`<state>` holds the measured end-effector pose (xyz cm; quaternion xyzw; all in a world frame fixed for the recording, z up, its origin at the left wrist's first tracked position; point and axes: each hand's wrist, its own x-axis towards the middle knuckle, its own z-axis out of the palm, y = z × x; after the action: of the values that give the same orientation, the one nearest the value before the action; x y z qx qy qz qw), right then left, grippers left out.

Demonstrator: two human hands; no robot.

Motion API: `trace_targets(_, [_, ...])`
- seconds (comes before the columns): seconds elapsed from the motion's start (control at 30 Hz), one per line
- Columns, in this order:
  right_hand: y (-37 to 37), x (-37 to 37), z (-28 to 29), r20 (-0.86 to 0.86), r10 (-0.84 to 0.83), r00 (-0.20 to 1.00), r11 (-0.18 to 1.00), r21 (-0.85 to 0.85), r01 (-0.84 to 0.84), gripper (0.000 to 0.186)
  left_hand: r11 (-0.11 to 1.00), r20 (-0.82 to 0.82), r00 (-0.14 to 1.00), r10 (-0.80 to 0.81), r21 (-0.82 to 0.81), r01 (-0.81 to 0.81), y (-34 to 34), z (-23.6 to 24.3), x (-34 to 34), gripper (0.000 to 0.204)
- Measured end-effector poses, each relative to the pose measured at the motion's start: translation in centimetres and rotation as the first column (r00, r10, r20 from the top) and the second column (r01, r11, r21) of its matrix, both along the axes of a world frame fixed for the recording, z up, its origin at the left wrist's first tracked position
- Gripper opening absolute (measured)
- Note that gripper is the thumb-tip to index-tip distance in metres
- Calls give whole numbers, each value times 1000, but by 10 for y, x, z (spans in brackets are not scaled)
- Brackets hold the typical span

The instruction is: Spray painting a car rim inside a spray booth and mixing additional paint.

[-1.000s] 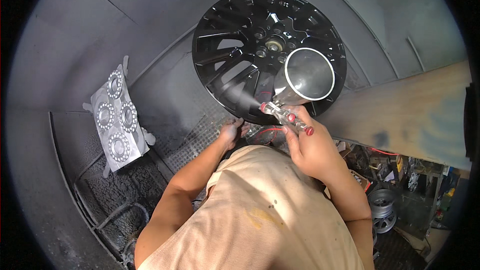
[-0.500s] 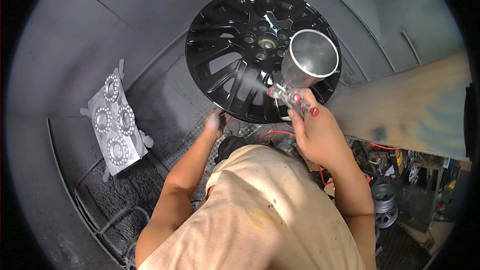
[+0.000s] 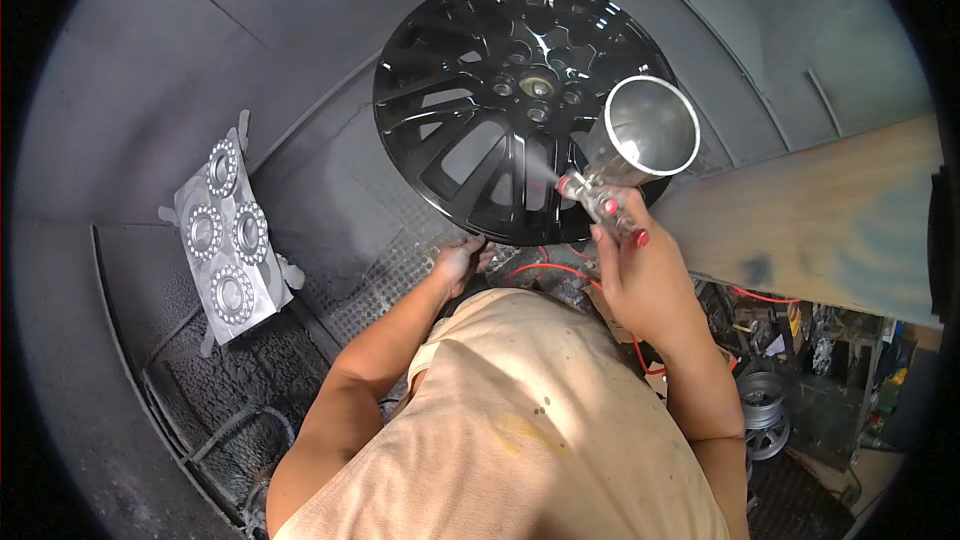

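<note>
One bare left hand (image 3: pixel 462 262) and one bare right hand (image 3: pixel 648 278) make two. There is one glossy black multi-spoke wheel (image 3: pixel 537 87), with five round lug recesses (image 3: pixel 537 114); one silver metal spray gun (image 3: pixel 594 197), with one open-topped metal cup (image 3: pixel 652 127) and three red fittings (image 3: pixel 641 238); one pale grey sheet (image 3: pixel 268 288) bearing four silver hole-edged rings (image 3: pixel 247 305); and at least two grey metal wheels (image 3: pixel 763 395), lower right.

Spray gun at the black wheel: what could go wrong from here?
The spray gun in the right hand is misting at the black wheel, so paint might run if it lingers. The left hand, bare beside the near rim, could smudge the glossy finish or catch overspray. The red hose below might snag.
</note>
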<state>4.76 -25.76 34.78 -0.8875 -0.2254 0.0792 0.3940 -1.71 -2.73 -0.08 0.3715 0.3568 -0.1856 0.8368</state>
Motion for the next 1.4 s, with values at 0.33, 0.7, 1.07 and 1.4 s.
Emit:
trace_targets(0.33, [5,7,5,-86,36,996,998,-39,-39,26,970,-10,971,240,48,-239,22,-3,15,12])
trace_targets(0.7, [9,-14,6,-166,196,966,980,6,-198,34,977,4,978,206,62,-206,-8,-11,6,19])
trace_targets(1.07, [5,23,-1,37,-40,998,997,-63,43,28,1000,-73,997,23,-16,-24,-5,7,7,11])
trace_targets(1.4, [-3,-9,10,-154,337,929,940,-8,-342,28,967,-27,981,195,173,-187,33,-58,4,14])
